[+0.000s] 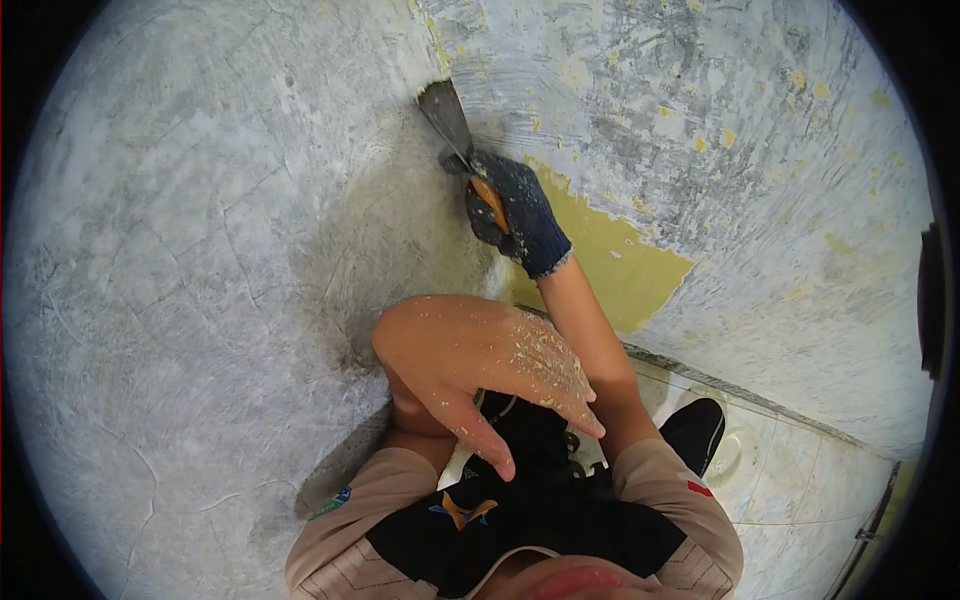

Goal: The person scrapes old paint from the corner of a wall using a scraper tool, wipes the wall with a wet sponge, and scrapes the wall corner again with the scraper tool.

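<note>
My right hand (522,205), in a dark blue knit glove, is closed around the orange-brown handle of a paint scraper (447,117). The flat grey blade points up and lies at the corner where two walls meet. Bare and dusted with pale paint flakes, my left hand (490,350) hangs nearer to the camera, thumb apart and fingers stretched out. It holds nothing and overlaps my right forearm in view. Close to the gloved hand, a patch of yellow-green paint (620,265) remains on the right wall (690,110), which is otherwise scraped grey and white.
The left wall (170,260) is grey and scratched, with fine cracks. Below are pale floor tiles (790,470), with a dark shoe (693,437) near the foot of the right wall. A dark object (932,300) sits at the far right edge.
</note>
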